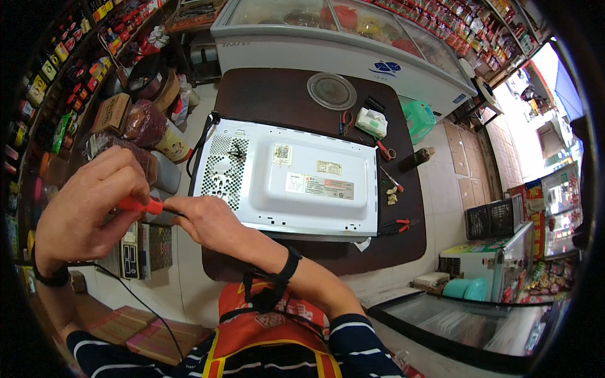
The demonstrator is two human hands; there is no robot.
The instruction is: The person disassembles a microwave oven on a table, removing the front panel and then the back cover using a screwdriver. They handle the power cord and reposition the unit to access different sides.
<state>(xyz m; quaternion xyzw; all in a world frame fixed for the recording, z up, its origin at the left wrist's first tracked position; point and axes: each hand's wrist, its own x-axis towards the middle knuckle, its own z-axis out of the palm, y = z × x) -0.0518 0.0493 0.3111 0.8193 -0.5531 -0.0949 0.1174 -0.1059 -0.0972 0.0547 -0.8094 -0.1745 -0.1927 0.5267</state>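
Observation:
To the left of the table, my left hand [94, 208] is closed around the red-orange handle of a screwdriver [149, 205]. My right hand [211, 223] reaches across from the right, its fingers pinched on the screwdriver's dark shaft end. The tip is hidden by the fingers. Beside my right hand a microwave oven [258, 183] lies on the dark table [265, 94], its white metal panel with vent holes and stickers facing up. A black power cord [200, 142] hangs at its left edge. Both hands are apart from the microwave.
Along the table's right lie pliers [345, 123], a white packet [372, 123], a red-handled screwdriver [392, 180], red-handled pliers [398, 227] and a dark bottle [416, 159]. A round glass plate [331, 91] sits at the back. A chest freezer [302, 53] stands behind, loaded shelves [57, 75] left.

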